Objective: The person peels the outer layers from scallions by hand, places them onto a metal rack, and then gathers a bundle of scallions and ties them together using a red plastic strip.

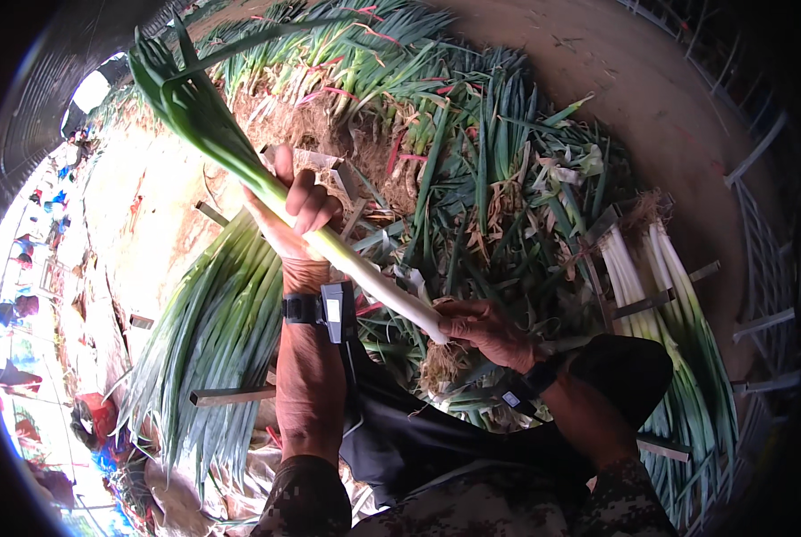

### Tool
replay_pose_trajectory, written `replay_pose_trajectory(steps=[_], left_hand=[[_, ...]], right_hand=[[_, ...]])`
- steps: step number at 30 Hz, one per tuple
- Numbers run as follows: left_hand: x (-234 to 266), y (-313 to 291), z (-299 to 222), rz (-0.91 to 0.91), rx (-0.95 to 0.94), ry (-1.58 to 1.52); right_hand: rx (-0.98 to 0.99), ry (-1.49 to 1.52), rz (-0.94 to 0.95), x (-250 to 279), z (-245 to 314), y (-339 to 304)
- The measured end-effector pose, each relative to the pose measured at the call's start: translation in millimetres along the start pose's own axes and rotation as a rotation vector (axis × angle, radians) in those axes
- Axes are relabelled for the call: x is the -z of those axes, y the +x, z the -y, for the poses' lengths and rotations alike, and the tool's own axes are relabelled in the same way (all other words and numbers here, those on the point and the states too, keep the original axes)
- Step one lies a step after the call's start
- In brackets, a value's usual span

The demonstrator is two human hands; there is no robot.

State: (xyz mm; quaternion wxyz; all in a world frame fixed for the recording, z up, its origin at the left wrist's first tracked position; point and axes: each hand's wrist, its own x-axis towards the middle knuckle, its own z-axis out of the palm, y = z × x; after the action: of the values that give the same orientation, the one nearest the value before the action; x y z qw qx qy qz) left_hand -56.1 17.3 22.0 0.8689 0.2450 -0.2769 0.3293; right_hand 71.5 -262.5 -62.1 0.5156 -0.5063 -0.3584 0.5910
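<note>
A long, thick green onion [364, 271] lies slantwise across the view in front of me. Its green leaves point to the far left and its white root end to the near right. My left hand [304, 208] is wrapped round the stalk where the green turns to white. The fingers of my right hand [490, 333] are closed at the white base, just above the brown hairy roots [443, 365]. Some of those fingertips are hidden behind the base.
Bundled green onions [212, 331] rest on a metal frame at the left, others [678, 331] on a rack at the right. Ahead lies a big heap of onions [472, 170], some with pink ties. Bare ground [633, 98] and metal fencing [762, 242] are beyond at right.
</note>
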Motion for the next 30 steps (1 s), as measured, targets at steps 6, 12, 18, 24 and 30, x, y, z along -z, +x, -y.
replay_pose_trajectory(steps=[6, 12, 18, 24, 30], left_hand=[[34.4, -11.6, -13.4, -0.962, -0.118, 0.587], [35.0, -14.5, -10.4, -0.993, -0.106, 0.579], [41.3, -20.6, -8.8, -0.676, -0.123, 0.357], [40.8, -12.4, -4.5, -0.314, -0.047, 0.084], [32.4, -14.7, -6.9, -0.497, -0.092, 0.247]], right_hand=[[0.108, -0.083, -0.265, -3.3, -10.5, 9.7], [0.107, -0.02, -0.354, -8.2, -11.5, 0.5], [0.116, -0.208, -0.521, 8.7, -14.7, -0.4], [0.063, -0.456, -0.464, 73.2, -82.2, -21.7], [0.154, -0.302, -0.281, 20.5, 10.5, -3.6]])
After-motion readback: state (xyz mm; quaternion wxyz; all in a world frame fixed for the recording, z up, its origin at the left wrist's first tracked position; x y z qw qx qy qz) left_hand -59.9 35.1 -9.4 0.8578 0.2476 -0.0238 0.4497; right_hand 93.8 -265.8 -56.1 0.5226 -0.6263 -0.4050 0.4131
